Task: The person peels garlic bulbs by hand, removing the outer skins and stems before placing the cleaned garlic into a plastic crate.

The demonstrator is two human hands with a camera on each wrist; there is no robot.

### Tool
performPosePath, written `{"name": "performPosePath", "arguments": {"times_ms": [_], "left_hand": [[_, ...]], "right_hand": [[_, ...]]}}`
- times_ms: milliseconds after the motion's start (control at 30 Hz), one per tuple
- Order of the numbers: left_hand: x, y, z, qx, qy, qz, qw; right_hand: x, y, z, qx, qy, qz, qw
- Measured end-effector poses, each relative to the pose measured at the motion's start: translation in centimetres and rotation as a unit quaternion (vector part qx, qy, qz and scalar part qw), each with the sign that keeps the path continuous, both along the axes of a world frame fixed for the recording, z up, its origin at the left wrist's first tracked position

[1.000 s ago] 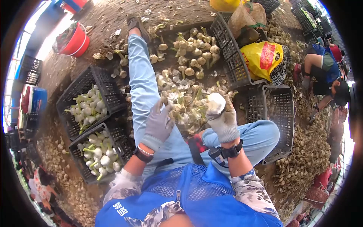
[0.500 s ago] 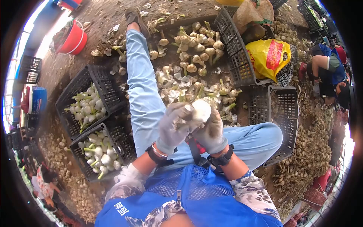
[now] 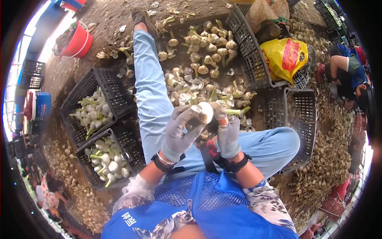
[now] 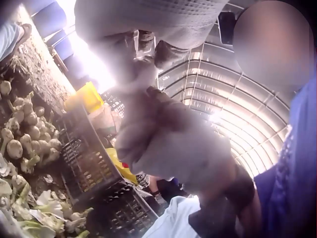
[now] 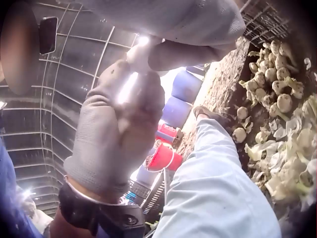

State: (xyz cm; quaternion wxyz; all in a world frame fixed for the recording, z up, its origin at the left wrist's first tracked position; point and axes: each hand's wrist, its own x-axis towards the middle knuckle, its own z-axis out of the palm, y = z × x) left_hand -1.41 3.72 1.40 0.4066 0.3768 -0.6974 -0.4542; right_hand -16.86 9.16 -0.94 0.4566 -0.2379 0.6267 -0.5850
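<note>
In the head view, my gloved left hand grips a peeled white garlic bulb, its fingers curled round the near side. Just right of the bulb, my gloved right hand has its fingers bent round a small orange-red item, mostly covered by the glove. Both gloves look blurred and close together in the wrist views, the left hand below in one and the right hand in the other. Below the hands' far side lie garlic skins and leaves on the ground.
Unpeeled bulbs lie farther out. Two black crates on the left hold white garlic. A yellow bag rests in a crate at right, near another crate. A red bucket stands far left; people sit at the sides.
The bulb passed from my right hand to my left, after both hands closed around it. My right hand has now moved slightly right, away from the bulb, and the orange-red item shows.
</note>
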Motion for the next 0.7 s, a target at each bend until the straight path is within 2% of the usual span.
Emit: {"name": "performPosePath", "arguments": {"times_ms": [133,200,300,433,533,633,700], "left_hand": [[0.4,0.1,0.0,0.051,0.054,-0.007,0.997],[1.0,-0.7,0.3,0.030,0.043,-0.051,0.997],[1.7,-1.1,1.2,-0.006,0.007,-0.087,0.996],[2.3,-1.4,2.1,-0.054,-0.069,-0.130,0.988],[2.1,-2.1,2.3,-0.142,-0.055,-0.155,0.976],[2.3,-1.9,1.4,-0.112,-0.116,-0.139,0.977],[2.3,-1.5,0.3,-0.105,-0.190,-0.173,0.961]], "right_hand": [[0.3,-0.6,2.2,-0.025,0.027,-0.006,0.999],[0.0,-0.7,2.1,-0.044,0.061,0.012,0.997],[-2.2,-0.4,1.1,-0.002,0.236,0.119,0.964],[-2.4,-1.6,2.8,-0.112,0.302,0.151,0.934],[-2.9,-1.4,4.3,0.042,0.251,0.204,0.945],[-2.6,-1.1,3.1,0.067,0.220,0.160,0.960],[-2.9,-1.4,1.3,0.059,0.025,0.040,0.997]]}}
